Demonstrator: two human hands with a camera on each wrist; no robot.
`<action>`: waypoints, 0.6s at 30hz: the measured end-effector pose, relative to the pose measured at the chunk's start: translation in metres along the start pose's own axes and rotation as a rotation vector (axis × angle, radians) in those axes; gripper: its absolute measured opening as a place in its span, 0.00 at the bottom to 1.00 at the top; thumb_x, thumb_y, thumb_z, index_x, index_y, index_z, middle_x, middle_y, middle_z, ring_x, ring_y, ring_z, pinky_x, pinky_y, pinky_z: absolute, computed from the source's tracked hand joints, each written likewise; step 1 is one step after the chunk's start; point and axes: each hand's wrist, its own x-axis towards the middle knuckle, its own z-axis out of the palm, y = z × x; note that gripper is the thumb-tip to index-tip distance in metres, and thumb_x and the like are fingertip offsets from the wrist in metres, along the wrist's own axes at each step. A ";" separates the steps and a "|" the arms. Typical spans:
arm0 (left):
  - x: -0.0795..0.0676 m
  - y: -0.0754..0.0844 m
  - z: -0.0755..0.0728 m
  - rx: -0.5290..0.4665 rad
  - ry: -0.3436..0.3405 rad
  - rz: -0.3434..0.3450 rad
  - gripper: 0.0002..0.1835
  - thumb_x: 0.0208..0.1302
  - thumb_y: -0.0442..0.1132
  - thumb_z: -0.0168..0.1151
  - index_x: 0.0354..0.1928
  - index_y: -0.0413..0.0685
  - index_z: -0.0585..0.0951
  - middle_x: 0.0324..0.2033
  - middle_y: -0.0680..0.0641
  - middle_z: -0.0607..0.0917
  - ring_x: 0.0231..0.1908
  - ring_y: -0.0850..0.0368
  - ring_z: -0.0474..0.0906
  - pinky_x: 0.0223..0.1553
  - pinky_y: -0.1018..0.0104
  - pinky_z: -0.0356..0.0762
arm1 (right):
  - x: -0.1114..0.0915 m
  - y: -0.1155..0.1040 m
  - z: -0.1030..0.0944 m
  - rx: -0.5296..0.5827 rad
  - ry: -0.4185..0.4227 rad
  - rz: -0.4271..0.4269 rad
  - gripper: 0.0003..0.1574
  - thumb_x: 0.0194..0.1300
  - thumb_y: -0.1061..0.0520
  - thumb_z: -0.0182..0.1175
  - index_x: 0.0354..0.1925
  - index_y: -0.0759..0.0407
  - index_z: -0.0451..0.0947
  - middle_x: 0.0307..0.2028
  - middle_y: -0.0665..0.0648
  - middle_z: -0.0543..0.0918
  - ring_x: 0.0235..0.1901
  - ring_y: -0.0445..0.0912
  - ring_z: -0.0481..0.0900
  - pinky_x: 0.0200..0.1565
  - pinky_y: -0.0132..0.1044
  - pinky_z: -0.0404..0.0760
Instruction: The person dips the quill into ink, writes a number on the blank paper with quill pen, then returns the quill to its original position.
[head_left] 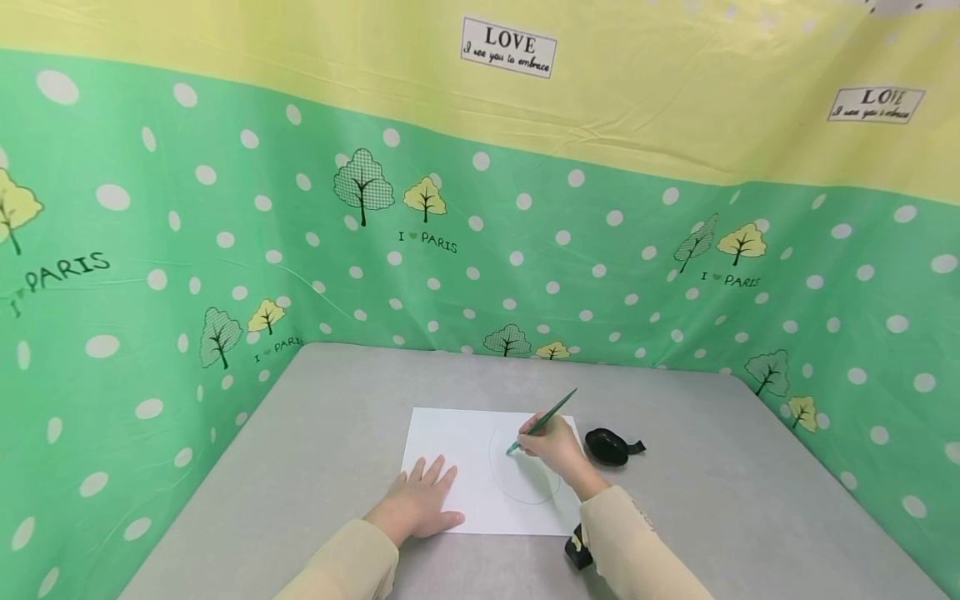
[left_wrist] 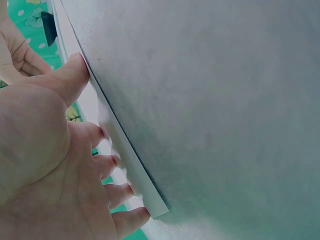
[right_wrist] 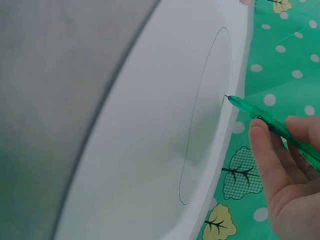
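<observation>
A white sheet of paper (head_left: 450, 429) lies on the grey table, with a thin, dark, roughly round outline drawn on its right half. My right hand (head_left: 557, 448) grips a green pen (head_left: 558, 405) near its lower end. In the right wrist view the pen (right_wrist: 272, 123) is see-through green, and its dark tip touches the paper (right_wrist: 150, 100) at a short line inside the outline. My left hand (head_left: 423, 502) rests spread on the sheet's lower left part, its thumb (left_wrist: 75, 75) along the near edge.
A rounded black object with a short strap (head_left: 607, 447) lies just right of the paper. Near my right sleeve is a black and yellow object (head_left: 578, 550), partly hidden. A green and yellow patterned curtain (head_left: 525, 225) borders the table's back and sides.
</observation>
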 end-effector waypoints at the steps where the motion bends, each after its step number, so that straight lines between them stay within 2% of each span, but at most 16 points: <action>1: 0.000 0.000 0.000 0.000 0.001 0.000 0.38 0.58 0.58 0.57 0.65 0.41 0.65 0.66 0.37 0.58 0.65 0.34 0.48 0.61 0.39 0.48 | 0.000 0.000 0.000 0.000 -0.001 0.000 0.03 0.55 0.69 0.61 0.30 0.67 0.75 0.23 0.55 0.79 0.26 0.44 0.79 0.33 0.36 0.82; 18: 0.002 -0.001 0.003 -0.012 -0.006 -0.017 0.39 0.58 0.58 0.57 0.65 0.41 0.64 0.66 0.37 0.58 0.65 0.34 0.48 0.62 0.40 0.47 | -0.003 -0.001 0.001 0.007 -0.041 -0.022 0.04 0.55 0.67 0.60 0.30 0.69 0.75 0.23 0.55 0.80 0.26 0.44 0.79 0.33 0.35 0.81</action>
